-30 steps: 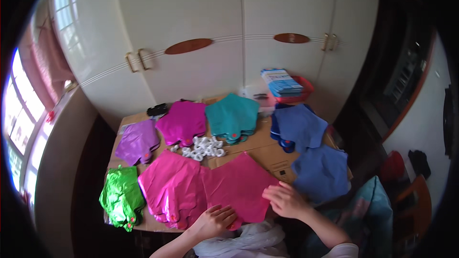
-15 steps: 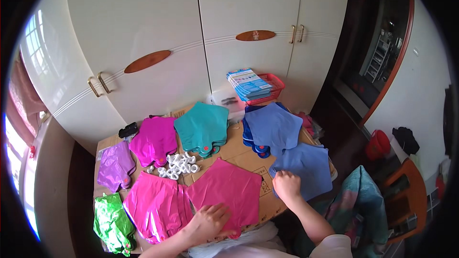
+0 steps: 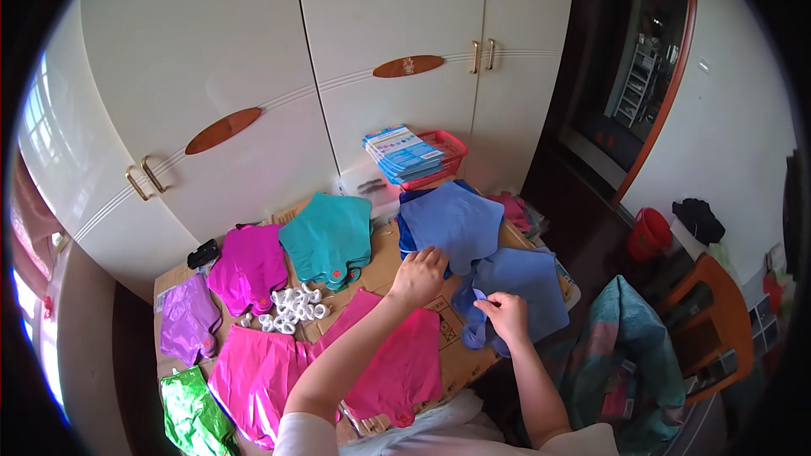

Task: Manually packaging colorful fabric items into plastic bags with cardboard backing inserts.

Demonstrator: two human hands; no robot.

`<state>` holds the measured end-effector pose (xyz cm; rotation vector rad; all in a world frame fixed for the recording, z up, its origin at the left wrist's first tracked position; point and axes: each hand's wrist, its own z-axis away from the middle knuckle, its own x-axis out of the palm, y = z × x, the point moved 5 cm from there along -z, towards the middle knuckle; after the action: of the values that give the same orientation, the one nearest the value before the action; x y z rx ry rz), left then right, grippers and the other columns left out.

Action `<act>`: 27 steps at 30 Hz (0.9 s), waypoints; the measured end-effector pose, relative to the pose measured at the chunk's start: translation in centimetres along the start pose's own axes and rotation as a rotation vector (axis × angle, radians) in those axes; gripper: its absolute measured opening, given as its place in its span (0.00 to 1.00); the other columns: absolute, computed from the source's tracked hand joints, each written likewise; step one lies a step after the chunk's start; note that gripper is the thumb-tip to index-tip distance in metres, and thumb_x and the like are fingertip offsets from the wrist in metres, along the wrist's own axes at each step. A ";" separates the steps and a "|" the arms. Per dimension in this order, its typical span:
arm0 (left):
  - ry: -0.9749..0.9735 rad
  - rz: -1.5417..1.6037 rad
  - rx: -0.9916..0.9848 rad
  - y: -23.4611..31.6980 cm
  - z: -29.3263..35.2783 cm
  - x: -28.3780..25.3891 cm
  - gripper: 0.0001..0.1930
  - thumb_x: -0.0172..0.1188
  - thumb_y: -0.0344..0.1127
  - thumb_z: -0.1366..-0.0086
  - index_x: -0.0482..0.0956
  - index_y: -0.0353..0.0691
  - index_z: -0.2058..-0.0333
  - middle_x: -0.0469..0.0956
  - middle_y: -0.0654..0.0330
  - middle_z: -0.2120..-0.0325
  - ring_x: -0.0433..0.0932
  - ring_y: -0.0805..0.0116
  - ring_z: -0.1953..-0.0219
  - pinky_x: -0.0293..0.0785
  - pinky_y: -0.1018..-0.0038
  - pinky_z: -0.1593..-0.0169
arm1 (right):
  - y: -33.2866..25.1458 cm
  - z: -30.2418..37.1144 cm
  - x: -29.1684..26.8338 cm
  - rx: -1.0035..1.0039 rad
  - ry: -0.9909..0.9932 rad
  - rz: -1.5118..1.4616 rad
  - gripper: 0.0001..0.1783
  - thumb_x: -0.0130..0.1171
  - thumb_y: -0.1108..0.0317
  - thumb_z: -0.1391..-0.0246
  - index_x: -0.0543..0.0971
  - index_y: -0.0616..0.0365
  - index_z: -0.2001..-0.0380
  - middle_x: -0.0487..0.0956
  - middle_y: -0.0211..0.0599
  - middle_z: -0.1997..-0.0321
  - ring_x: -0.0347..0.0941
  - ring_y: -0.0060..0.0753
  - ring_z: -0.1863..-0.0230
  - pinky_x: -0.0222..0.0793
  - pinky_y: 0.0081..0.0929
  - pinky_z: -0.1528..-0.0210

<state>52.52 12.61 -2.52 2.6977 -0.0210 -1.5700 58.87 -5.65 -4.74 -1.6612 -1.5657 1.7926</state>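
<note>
At a cardboard-covered table (image 3: pixel 386 255), a person's right hand (image 3: pixel 507 316) pinches the bent-up edge of the lower blue sheet (image 3: pixel 534 283), which lies at three o'clock from the tabletop's centre. The left hand (image 3: pixel 421 276), fingers curled, is at the near edge of the upper blue sheets (image 3: pixel 458 218) at one o'clock; whether it grips them cannot be told. A pink sheet (image 3: pixel 407 363) lies partly beneath the left forearm around five o'clock, white rings (image 3: pixel 291 308) cluster at nine, and teal sheets (image 3: pixel 325 236) at eleven.
</note>
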 end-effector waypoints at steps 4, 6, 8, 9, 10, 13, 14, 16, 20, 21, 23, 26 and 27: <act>0.069 -0.120 0.114 0.8 -1.5 1.6 0.12 0.55 0.36 0.47 0.76 0.41 0.63 0.76 0.59 0.61 0.71 0.62 0.49 0.67 0.66 0.50 | 0.6 -0.3 0.1 0.073 -0.071 -0.076 0.13 0.67 0.63 0.56 0.81 0.64 0.75 0.78 0.38 0.82 0.73 0.19 0.79 0.68 0.22 0.73; -0.019 -0.096 0.092 0.5 -1.7 2.4 0.12 0.56 0.36 0.48 0.77 0.43 0.63 0.77 0.62 0.62 0.72 0.63 0.50 0.67 0.67 0.52 | 0.3 -0.3 0.0 0.037 -0.090 -0.134 0.13 0.67 0.63 0.56 0.81 0.63 0.73 0.79 0.38 0.78 0.74 0.21 0.77 0.69 0.22 0.72; -0.132 -0.021 0.000 -0.2 -1.7 2.7 0.14 0.58 0.35 0.49 0.78 0.45 0.61 0.77 0.66 0.62 0.73 0.65 0.52 0.68 0.67 0.53 | -1.0 -0.8 -0.3 -0.111 -0.048 -0.105 0.15 0.67 0.63 0.56 0.80 0.62 0.68 0.79 0.38 0.75 0.75 0.26 0.75 0.70 0.25 0.71; -0.071 -0.018 -0.002 -0.1 -2.0 1.7 0.13 0.58 0.35 0.50 0.78 0.45 0.63 0.77 0.66 0.64 0.73 0.66 0.54 0.68 0.68 0.55 | -2.1 -1.4 -0.7 -0.237 0.012 -0.047 0.17 0.67 0.63 0.57 0.78 0.62 0.65 0.79 0.39 0.74 0.75 0.31 0.74 0.71 0.27 0.71; -0.016 -0.012 -0.004 0.4 -2.2 0.4 0.12 0.59 0.35 0.50 0.79 0.46 0.64 0.78 0.67 0.65 0.74 0.67 0.57 0.68 0.68 0.57 | -3.2 -1.8 -0.9 -0.357 0.071 0.010 0.20 0.67 0.63 0.58 0.77 0.61 0.62 0.79 0.39 0.73 0.76 0.36 0.73 0.71 0.29 0.71; 0.131 0.003 -0.054 -0.1 -1.6 -1.1 0.07 0.59 0.34 0.51 0.79 0.46 0.70 0.77 0.65 0.69 0.75 0.67 0.64 0.68 0.69 0.62 | -8.9 -4.4 0.0 -0.855 0.253 0.259 0.26 0.66 0.67 0.60 0.72 0.60 0.56 0.78 0.43 0.67 0.76 0.41 0.67 0.72 0.35 0.69; 0.178 0.010 -0.075 -0.4 -1.1 -1.5 0.06 0.58 0.34 0.51 0.78 0.45 0.72 0.76 0.64 0.70 0.75 0.66 0.66 0.68 0.69 0.63 | -9.0 -5.4 1.3 -0.862 0.164 0.288 0.25 0.65 0.68 0.60 0.71 0.59 0.56 0.77 0.43 0.67 0.75 0.43 0.66 0.71 0.37 0.67; 0.224 0.044 -0.145 -1.6 -0.3 -2.4 0.06 0.59 0.34 0.51 0.78 0.45 0.71 0.76 0.64 0.70 0.74 0.65 0.66 0.68 0.68 0.63 | -7.8 -7.8 3.8 -0.865 0.004 0.370 0.23 0.64 0.69 0.61 0.70 0.59 0.58 0.77 0.44 0.65 0.75 0.46 0.64 0.71 0.41 0.65; 0.201 0.037 -0.334 -5.7 3.5 -5.0 0.08 0.60 0.34 0.50 0.79 0.44 0.69 0.76 0.62 0.71 0.74 0.62 0.64 0.70 0.66 0.61 | -6.5 -10.4 8.4 -0.600 -0.340 0.436 0.17 0.62 0.67 0.59 0.69 0.58 0.65 0.77 0.46 0.65 0.74 0.48 0.59 0.70 0.45 0.61; 0.165 0.034 -0.380 -6.5 4.5 -5.3 0.08 0.60 0.34 0.50 0.79 0.44 0.68 0.77 0.62 0.71 0.75 0.62 0.64 0.70 0.65 0.60 | -6.9 -10.8 9.0 -0.626 -0.314 0.421 0.17 0.62 0.66 0.58 0.69 0.58 0.66 0.77 0.47 0.65 0.74 0.48 0.59 0.70 0.45 0.61; 0.113 0.031 -0.399 -7.4 5.5 -5.4 0.08 0.59 0.35 0.49 0.79 0.43 0.68 0.77 0.61 0.69 0.75 0.62 0.63 0.70 0.65 0.59 | -6.9 -11.6 10.3 -0.627 -0.298 0.461 0.16 0.61 0.64 0.56 0.69 0.59 0.67 0.77 0.48 0.66 0.74 0.49 0.59 0.70 0.43 0.59; 0.061 0.046 -0.387 -7.9 6.7 -4.0 0.08 0.58 0.36 0.49 0.79 0.43 0.69 0.78 0.61 0.67 0.75 0.61 0.60 0.70 0.64 0.57 | -5.2 -13.2 12.5 -0.639 -0.345 0.555 0.15 0.58 0.63 0.54 0.70 0.60 0.66 0.77 0.52 0.68 0.74 0.52 0.63 0.71 0.41 0.60; 0.049 0.055 -0.383 -7.8 6.8 -3.5 0.08 0.58 0.36 0.49 0.79 0.42 0.69 0.79 0.61 0.66 0.75 0.61 0.59 0.70 0.64 0.56 | -5.2 -13.4 12.9 -0.610 -0.380 0.564 0.14 0.58 0.64 0.53 0.70 0.60 0.66 0.78 0.52 0.69 0.75 0.52 0.64 0.71 0.42 0.61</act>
<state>44.88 20.38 -2.97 2.4141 0.1851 -1.3317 63.30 13.17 -5.00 -2.3273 -2.1261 2.1296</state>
